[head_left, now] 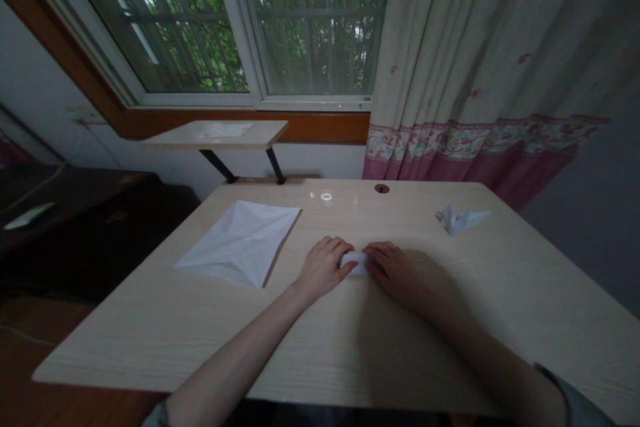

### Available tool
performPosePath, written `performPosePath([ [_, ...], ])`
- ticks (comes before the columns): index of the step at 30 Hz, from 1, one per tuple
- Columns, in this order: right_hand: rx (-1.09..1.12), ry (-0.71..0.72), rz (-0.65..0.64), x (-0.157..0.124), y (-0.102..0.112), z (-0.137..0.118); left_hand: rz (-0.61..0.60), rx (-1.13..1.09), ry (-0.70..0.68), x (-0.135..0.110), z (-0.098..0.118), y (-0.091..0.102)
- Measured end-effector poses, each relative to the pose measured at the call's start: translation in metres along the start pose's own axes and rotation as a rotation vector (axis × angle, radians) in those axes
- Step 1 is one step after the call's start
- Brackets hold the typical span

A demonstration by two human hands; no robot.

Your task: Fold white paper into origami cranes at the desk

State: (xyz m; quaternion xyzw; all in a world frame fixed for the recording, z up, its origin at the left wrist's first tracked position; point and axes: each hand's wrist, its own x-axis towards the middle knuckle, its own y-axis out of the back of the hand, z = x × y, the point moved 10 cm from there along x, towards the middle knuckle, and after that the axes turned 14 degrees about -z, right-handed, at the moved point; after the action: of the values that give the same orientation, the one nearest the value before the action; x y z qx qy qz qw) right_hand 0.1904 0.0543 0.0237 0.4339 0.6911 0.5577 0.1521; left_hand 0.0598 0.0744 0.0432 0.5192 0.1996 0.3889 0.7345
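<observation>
Both hands rest on the pale wooden table, near its middle. My left hand and my right hand press together on a small folded piece of white paper; only a sliver of it shows between the fingers. The fingers of both hands are curled down onto it. A creased white sheet lies flat to the left of my left hand. A finished white paper crane stands to the right, beyond my right hand.
A round cable hole sits at the table's far edge. Behind it are a window, a small wall shelf and a flowered curtain. A dark cabinet stands left of the table.
</observation>
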Motion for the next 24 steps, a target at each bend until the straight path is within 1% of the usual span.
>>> performPosePath([
  [6,0.056,-0.022,-0.019,0.003,0.007,-0.005,0.008,0.023,0.009,0.001,-0.002,-0.001],
  [13,0.109,-0.040,0.027,0.000,0.006,0.005,-0.007,-0.031,0.035,0.002,-0.008,-0.005],
  [16,0.086,-0.024,0.038,0.000,0.006,0.004,0.003,-0.047,0.017,0.002,-0.006,-0.004],
  [20,0.062,0.002,0.061,0.001,0.010,-0.001,0.042,-0.066,-0.046,-0.001,0.002,0.003],
  [22,0.071,0.015,0.098,-0.001,0.015,-0.004,0.028,-0.061,-0.058,-0.001,0.005,0.003],
  [24,0.092,0.023,0.130,-0.003,0.018,-0.005,-0.005,-0.038,-0.042,-0.001,0.005,0.001],
])
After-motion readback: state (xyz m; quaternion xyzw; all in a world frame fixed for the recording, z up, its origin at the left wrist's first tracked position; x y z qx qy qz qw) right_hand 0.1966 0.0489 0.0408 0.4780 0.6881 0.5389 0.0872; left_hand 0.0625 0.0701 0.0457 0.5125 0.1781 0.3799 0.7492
